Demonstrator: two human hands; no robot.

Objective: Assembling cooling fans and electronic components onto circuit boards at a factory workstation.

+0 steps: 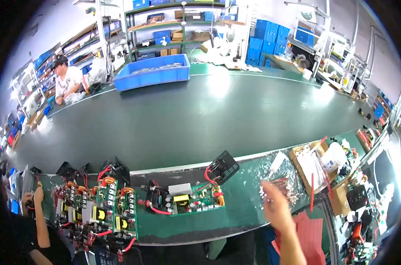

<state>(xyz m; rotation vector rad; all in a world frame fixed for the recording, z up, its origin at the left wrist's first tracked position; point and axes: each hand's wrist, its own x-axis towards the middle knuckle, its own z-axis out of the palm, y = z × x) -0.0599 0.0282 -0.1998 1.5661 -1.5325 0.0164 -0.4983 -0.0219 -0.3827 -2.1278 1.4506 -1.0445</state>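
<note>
My right hand (278,206) reaches in from the lower edge over the green workbench, with its fingers drawn together. Anything between the fingertips is too small to make out. Just beyond it lies a pile of thin reddish-brown pieces (290,191), among small scattered bits. Left of the hand, a green circuit board (199,205) rests on the bench. It carries a yellow transformer (181,201), a grey metal block and copper coils. Red wires link the board to a black vented end panel (225,167) standing at its far side. My left hand is out of view.
Several similar boards (105,203) crowd the bench at left, beside a co-worker's hands (36,195). A cardboard tray (307,165) and a white tub (334,157) stand at right. Beyond the bench runs a wide dark belt (187,119) with a blue bin (152,77); another person sits far left.
</note>
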